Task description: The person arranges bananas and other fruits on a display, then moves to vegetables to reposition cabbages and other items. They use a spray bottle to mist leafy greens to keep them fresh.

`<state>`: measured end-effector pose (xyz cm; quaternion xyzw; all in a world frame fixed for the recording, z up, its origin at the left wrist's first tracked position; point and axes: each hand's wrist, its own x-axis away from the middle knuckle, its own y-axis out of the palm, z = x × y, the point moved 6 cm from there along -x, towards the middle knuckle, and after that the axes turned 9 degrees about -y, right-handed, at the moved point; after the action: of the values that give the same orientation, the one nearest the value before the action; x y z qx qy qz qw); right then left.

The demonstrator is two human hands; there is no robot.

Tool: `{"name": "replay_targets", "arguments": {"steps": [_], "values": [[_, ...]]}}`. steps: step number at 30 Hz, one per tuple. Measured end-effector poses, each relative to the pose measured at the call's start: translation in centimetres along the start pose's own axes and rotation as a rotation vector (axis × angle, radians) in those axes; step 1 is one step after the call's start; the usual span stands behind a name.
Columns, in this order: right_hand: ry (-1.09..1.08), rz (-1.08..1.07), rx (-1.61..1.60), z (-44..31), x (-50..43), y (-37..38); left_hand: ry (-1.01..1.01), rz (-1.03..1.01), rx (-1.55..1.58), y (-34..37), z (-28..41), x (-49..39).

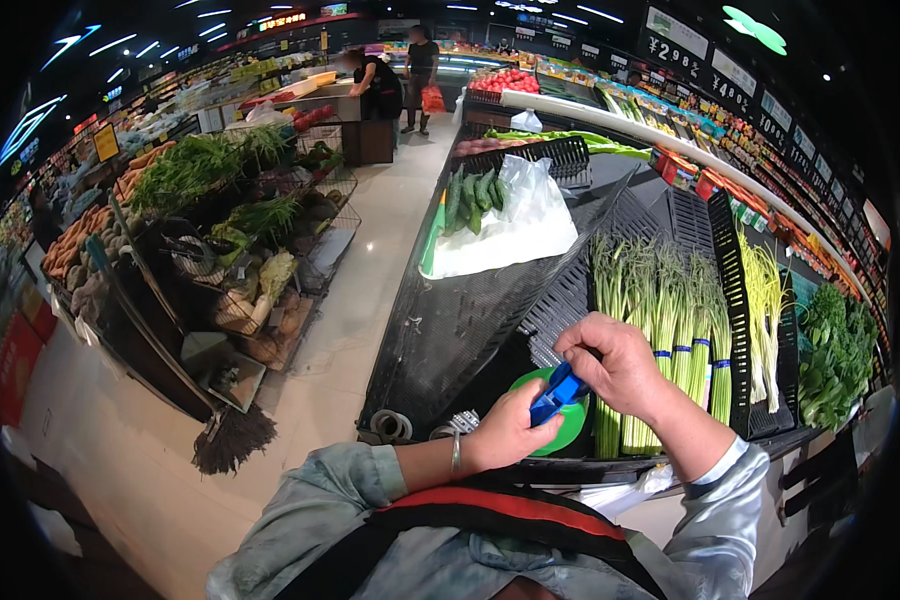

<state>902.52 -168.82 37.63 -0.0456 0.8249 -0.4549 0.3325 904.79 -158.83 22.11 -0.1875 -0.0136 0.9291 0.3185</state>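
Note:
A small blue plastic hand-held device (pixel 559 394), its exact kind unclear, is gripped in my left hand (pixel 506 431). My right hand (pixel 616 365) is curled at the device's upper end with the fingertips bunched; whether it pinches something there is hidden. Behind the device, a round green object (pixel 570 431) rests on the black display stand. Several bundles of asparagus-like green stalks (pixel 667 315), bound with blue bands, lie under and beside my right forearm. Rolls of tape or labels (pixel 391 426) sit at the stand's front corner, left of my left hand.
Cucumbers (pixel 474 196) and a clear plastic bag (pixel 529 187) lie on a white sheet (pixel 502 244). A black slatted crate wall (pixel 729 315) separates yellow chives (pixel 761 322) from the stalks. Left of the aisle stand a broom (pixel 232 439) and vegetable baskets (pixel 270 277). Two people (pixel 421 67) stand farther back.

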Motion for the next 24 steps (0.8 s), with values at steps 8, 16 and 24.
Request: {"name": "replay_targets", "arguments": {"steps": [8, 16, 24], "values": [[0.067, -0.055, -0.067, 0.8, -0.1, -0.2, -0.045, -0.034, 0.019, 0.1, -0.1, -0.2], [0.059, 0.333, -0.344, 0.6, -0.7, -3.1, -0.06, -0.063, -0.019, 0.3, -0.1, -0.1], [-0.054, 0.421, -0.33, 0.0, -0.2, -4.0, -0.112, -0.098, 0.024, 0.7, -0.4, 0.0]]}}
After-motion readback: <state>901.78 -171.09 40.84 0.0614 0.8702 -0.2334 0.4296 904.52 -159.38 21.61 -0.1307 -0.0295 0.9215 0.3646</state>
